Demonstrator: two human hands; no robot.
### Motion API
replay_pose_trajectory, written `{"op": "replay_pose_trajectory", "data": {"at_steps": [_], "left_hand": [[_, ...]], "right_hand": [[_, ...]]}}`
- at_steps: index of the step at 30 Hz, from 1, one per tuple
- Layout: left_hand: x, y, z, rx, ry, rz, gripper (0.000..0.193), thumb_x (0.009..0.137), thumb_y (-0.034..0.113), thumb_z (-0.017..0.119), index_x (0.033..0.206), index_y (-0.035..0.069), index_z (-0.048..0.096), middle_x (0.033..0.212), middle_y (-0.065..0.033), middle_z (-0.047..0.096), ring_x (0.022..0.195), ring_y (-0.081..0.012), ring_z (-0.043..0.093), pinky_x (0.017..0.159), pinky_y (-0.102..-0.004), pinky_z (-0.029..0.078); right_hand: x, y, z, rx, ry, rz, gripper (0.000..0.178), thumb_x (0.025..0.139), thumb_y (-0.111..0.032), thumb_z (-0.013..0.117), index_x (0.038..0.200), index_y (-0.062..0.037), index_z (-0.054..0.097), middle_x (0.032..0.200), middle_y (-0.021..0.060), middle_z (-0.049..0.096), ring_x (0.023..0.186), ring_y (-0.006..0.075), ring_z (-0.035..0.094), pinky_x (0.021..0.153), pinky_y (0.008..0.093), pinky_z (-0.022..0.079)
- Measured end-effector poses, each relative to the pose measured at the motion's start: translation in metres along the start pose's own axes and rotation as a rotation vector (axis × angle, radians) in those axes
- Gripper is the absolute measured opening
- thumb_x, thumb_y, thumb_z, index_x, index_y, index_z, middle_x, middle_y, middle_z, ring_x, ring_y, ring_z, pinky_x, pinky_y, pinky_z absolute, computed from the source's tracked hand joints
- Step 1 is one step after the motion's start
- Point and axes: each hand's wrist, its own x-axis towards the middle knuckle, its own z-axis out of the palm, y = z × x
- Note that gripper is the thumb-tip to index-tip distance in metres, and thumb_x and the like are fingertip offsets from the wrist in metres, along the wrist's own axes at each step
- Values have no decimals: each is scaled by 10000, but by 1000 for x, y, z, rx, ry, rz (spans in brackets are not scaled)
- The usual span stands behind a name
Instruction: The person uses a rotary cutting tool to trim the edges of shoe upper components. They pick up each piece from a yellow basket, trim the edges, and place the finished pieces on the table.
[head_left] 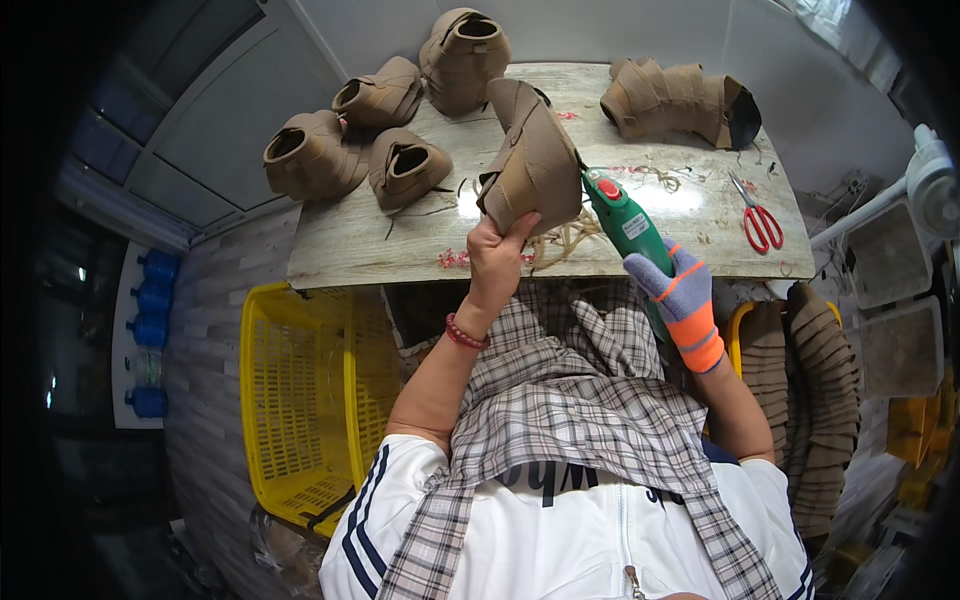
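Note:
In my bare left hand [497, 262] is a brown shoe upper [540, 165], gripped at its lower end with the thumb across it and raised above the table's front part. A red bead bracelet [468, 332] circles that wrist. My right hand [683, 305], in a grey and orange glove, is closed around a green handheld power tool [630, 220] with a red button. The tool's narrow dark tip points up and left, at the upper's right edge; whether it touches cannot be made out. The tool's lower end is partly hidden behind the glove.
Several brown shoe uppers [315, 155] stand at the table's [400, 245] far left, and a nested row [675, 100] lies far right. Red-handled scissors [758, 220] and thread scraps [660, 185] lie on the top. Below are a yellow crate [300, 400] and stacked uppers [820, 390] in a basket.

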Motion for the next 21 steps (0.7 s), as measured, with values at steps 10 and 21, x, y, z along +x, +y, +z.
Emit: {"op": "replay_pose_trajectory", "data": {"at_steps": [10,21], "left_hand": [[-2,-17,-17,726,-251,585,43,795,-29,624,825,-46,649,717,-201,605,657,-378,596,587,-383,492],[-4,-20,-41,907,-549,695,359,655,-115,588,993,-28,677,938,-193,670,883,-377,635,767,-413,524]], "right_hand": [[13,-8,-8,311,-48,157,355,833,-348,737,883,-14,624,637,8,577,507,76,528,466,231,403],[24,-9,-24,373,-51,193,385,861,-400,674,774,-34,588,604,43,551,526,131,555,509,257,427]]}}
